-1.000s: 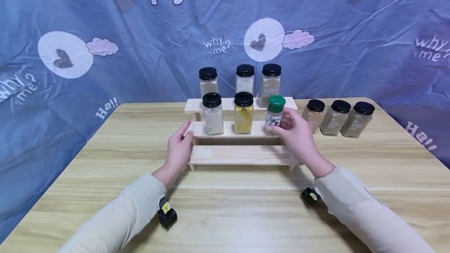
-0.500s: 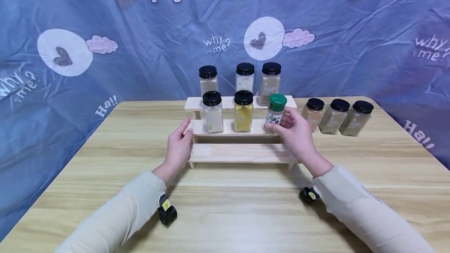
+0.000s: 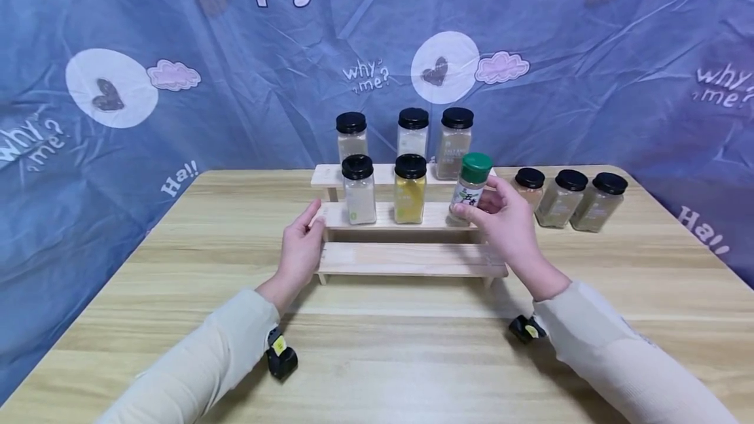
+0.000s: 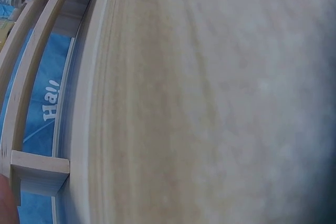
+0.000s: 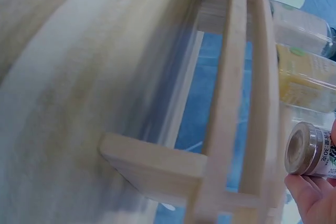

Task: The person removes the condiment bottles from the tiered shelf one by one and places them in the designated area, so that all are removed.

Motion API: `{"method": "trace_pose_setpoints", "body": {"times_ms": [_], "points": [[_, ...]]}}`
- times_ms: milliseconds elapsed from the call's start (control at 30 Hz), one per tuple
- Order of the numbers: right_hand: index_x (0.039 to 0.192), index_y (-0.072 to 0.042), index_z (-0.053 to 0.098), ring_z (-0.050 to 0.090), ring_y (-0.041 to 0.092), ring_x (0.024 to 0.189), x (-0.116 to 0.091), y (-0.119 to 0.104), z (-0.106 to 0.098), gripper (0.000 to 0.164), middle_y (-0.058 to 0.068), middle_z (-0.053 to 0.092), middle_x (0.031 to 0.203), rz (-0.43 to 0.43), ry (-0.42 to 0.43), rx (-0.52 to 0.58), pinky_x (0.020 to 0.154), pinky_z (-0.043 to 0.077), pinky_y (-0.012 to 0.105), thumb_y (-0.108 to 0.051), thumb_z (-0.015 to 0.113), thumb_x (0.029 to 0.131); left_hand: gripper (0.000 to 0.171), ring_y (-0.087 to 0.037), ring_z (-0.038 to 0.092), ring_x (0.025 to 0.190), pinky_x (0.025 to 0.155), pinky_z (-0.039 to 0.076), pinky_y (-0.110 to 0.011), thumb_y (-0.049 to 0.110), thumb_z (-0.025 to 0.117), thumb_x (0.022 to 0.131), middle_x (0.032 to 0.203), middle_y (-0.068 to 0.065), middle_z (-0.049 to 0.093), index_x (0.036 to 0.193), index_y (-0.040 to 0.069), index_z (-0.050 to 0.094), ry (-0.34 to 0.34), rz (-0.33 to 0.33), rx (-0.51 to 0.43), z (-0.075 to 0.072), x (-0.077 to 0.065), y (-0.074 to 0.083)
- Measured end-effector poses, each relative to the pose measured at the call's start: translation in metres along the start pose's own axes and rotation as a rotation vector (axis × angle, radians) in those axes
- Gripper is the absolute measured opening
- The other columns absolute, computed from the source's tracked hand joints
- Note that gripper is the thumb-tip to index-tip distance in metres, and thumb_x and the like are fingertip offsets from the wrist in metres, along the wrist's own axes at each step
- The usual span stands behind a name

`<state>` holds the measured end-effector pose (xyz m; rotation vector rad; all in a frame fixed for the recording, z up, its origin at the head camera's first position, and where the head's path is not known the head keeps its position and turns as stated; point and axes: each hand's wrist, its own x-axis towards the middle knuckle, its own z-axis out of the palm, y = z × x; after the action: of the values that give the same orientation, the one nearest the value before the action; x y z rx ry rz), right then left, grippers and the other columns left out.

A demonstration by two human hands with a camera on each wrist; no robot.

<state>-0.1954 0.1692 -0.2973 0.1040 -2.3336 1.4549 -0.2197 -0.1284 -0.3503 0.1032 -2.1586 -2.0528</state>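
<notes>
My right hand (image 3: pixel 508 221) pinches a small spice jar with a green cap (image 3: pixel 468 188) and a white label, thumb in front and fingers behind. The jar leans to the right over the right end of the middle tier of a wooden three-tier rack (image 3: pixel 412 258); its round base shows in the right wrist view. At the rack's left end rests my left hand (image 3: pixel 299 250), its index finger straight and its thumb by the middle tier's edge. On that tier stand a pale-powder jar (image 3: pixel 360 198) and a yellow-powder jar (image 3: pixel 409 198), both black-capped.
Three black-capped jars stand on the top tier, among them a brownish jar (image 3: pixel 453 152) behind the green-capped one. To the rack's right, three more, such as this dark jar (image 3: pixel 597 205), stand on the wooden table (image 3: pixel 383 358). A blue printed cloth (image 3: pixel 247 116) hangs behind.
The green-capped jar has moved slightly up and to the right in my right hand and now leans more. My left hand stays at the rack's left end.
</notes>
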Motion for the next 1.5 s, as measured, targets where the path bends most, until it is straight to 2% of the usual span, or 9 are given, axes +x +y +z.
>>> {"method": "trace_pose_setpoints", "body": {"times_ms": [133, 300, 500, 633, 800, 967, 1100, 1233, 1500], "points": [[0.123, -0.004, 0.053, 0.057, -0.011, 0.076, -0.003, -0.002, -0.005, 0.054, 0.022, 0.066, 0.104, -0.018, 0.027, -0.018, 0.068, 0.049, 0.009, -0.012, 0.076, 0.075, 0.044, -0.001, 0.034, 0.043, 0.041, 0.032, -0.014, 0.014, 0.046, 0.095, 0.098, 0.002, 0.058, 0.139, 0.018, 0.042, 0.001, -0.008, 0.026, -0.001, -0.001, -0.002], [0.118, -0.002, 0.055, 0.059, -0.011, 0.074, -0.005, -0.004, -0.012, 0.050, 0.020, 0.068, 0.098, -0.046, 0.059, -0.024, 0.067, 0.049, 0.010, -0.009, 0.077, 0.074, 0.045, -0.001, 0.034, 0.044, 0.041, 0.033, -0.015, 0.015, 0.046, 0.095, 0.108, -0.005, 0.056, 0.140, 0.018, 0.041, -0.001, -0.020, 0.033, -0.002, -0.003, -0.003], [0.117, -0.002, 0.056, 0.058, -0.012, 0.073, -0.006, -0.003, -0.025, 0.050, -0.021, 0.062, 0.081, -0.054, 0.109, -0.038, 0.064, 0.048, 0.008, -0.011, 0.078, 0.073, 0.045, 0.000, 0.034, 0.045, 0.042, 0.033, -0.014, 0.015, 0.046, 0.095, 0.138, 0.000, 0.045, 0.140, 0.017, 0.041, 0.000, -0.015, 0.049, -0.003, -0.005, -0.002], [0.115, -0.006, 0.058, 0.059, -0.012, 0.073, -0.008, 0.002, -0.035, 0.048, -0.032, 0.056, 0.077, -0.039, 0.135, -0.030, 0.061, 0.049, 0.009, -0.011, 0.078, 0.072, 0.045, 0.000, 0.034, 0.045, 0.043, 0.033, -0.014, 0.015, 0.046, 0.095, 0.127, -0.006, 0.051, 0.140, 0.018, 0.041, 0.001, -0.015, 0.041, -0.003, -0.004, -0.002], [0.112, -0.012, 0.057, 0.058, -0.013, 0.072, -0.010, 0.011, -0.046, 0.045, -0.032, 0.056, 0.075, 0.001, 0.156, -0.053, 0.062, 0.048, 0.007, -0.011, 0.078, 0.072, 0.045, -0.001, 0.033, 0.043, 0.041, 0.032, -0.014, 0.014, 0.045, 0.096, 0.110, -0.013, 0.054, 0.141, 0.017, 0.040, -0.002, -0.019, 0.024, -0.002, -0.004, -0.003], [0.115, -0.013, 0.056, 0.057, -0.014, 0.073, -0.012, 0.020, -0.056, 0.046, -0.033, 0.055, 0.077, 0.036, 0.157, -0.073, 0.063, 0.046, 0.006, -0.013, 0.077, 0.074, 0.045, -0.001, 0.034, 0.044, 0.042, 0.031, -0.014, 0.014, 0.046, 0.095, 0.108, -0.013, 0.055, 0.140, 0.014, 0.041, 0.002, 0.016, 0.017, -0.001, -0.004, -0.005], [0.108, -0.021, 0.056, 0.056, -0.014, 0.072, -0.012, 0.025, -0.061, 0.042, -0.033, 0.055, 0.077, 0.047, 0.163, -0.072, 0.064, 0.046, 0.005, -0.011, 0.077, 0.073, 0.045, 0.000, 0.034, 0.043, 0.041, 0.032, -0.013, 0.012, 0.047, 0.094, 0.117, -0.016, 0.056, 0.138, 0.010, 0.043, 0.010, 0.053, -0.002, -0.001, -0.004, -0.006], [0.103, -0.026, 0.053, 0.054, -0.015, 0.072, -0.012, 0.031, -0.066, 0.040, -0.033, 0.053, 0.077, 0.076, 0.156, -0.094, 0.063, 0.045, 0.004, -0.013, 0.077, 0.074, 0.045, 0.000, 0.034, 0.044, 0.042, 0.032, -0.013, 0.014, 0.046, 0.095, 0.137, -0.011, 0.047, 0.139, 0.011, 0.041, -0.002, 0.036, 0.014, -0.001, -0.002, -0.004], [0.102, -0.025, 0.048, 0.051, -0.015, 0.074, -0.011, 0.047, -0.074, 0.038, -0.031, 0.050, 0.078, 0.190, 0.099, -0.080, 0.063, 0.046, 0.006, -0.019, 0.075, 0.077, 0.045, 0.001, 0.033, 0.043, 0.041, 0.032, -0.014, 0.012, 0.046, 0.095, 0.136, -0.009, 0.048, 0.140, 0.012, 0.041, -0.014, 0.012, 0.011, -0.001, -0.001, -0.001]]}}
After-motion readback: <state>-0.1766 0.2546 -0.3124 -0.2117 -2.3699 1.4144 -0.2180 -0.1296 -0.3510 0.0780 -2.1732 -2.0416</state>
